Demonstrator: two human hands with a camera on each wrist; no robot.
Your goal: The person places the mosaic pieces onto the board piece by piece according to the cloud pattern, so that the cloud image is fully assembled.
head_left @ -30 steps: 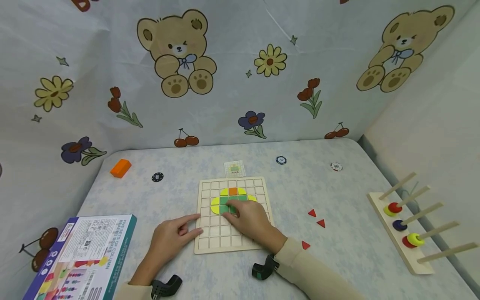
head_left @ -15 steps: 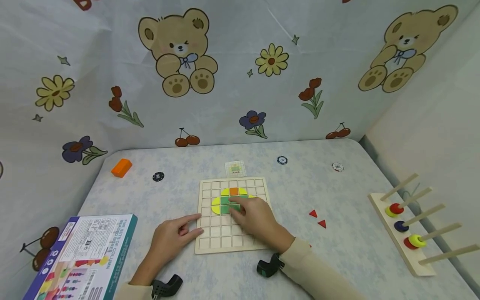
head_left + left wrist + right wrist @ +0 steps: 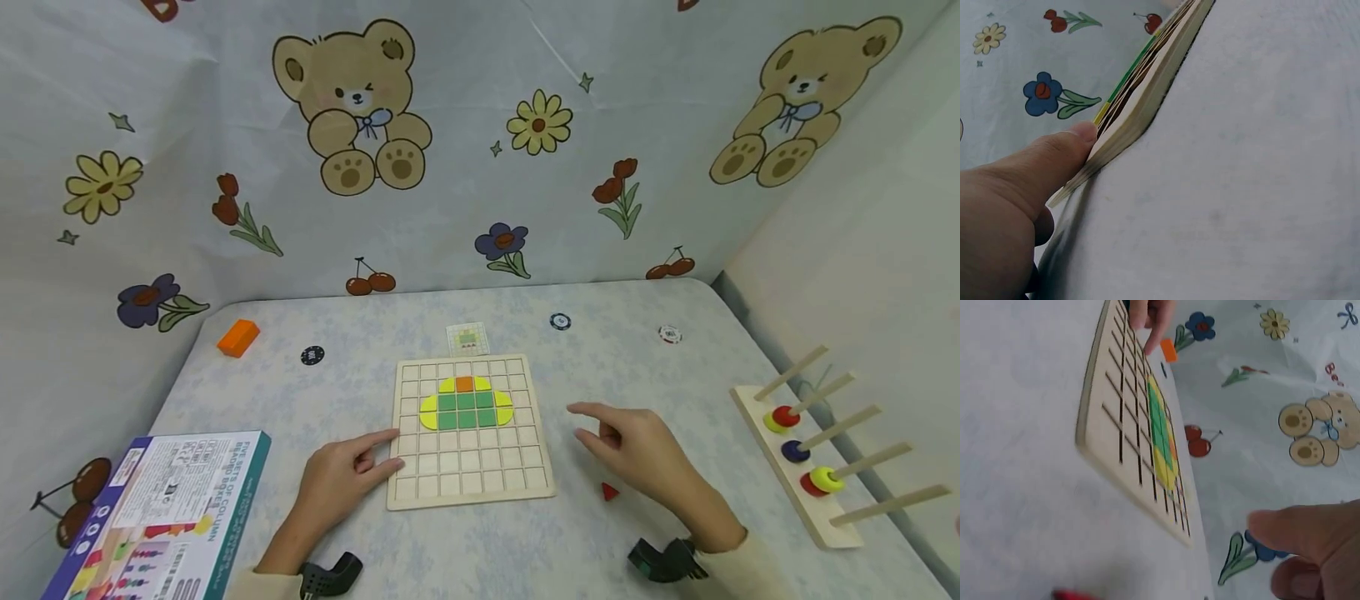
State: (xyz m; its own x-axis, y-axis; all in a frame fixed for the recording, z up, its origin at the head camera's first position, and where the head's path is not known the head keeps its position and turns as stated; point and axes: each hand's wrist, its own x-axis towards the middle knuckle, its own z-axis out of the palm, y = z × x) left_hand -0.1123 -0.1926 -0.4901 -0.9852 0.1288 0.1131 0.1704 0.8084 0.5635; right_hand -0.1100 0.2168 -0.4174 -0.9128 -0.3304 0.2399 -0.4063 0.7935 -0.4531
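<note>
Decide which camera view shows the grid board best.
Head view: the whole board from above, every cell and coloured tile visible. Left wrist view shows only its edge; right wrist view shows it slanted, slightly blurred.

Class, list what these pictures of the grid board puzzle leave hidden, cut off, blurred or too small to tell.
- Head view: small pattern card beyond the grid board, too small to read.
- Head view: red triangles near the right hand; only one shows, others may be behind the hand.
- Left wrist view: left hand fingers beyond the thumb, cut off by the edge.
- Right wrist view: a blurred red piece, cut off below.
</note>
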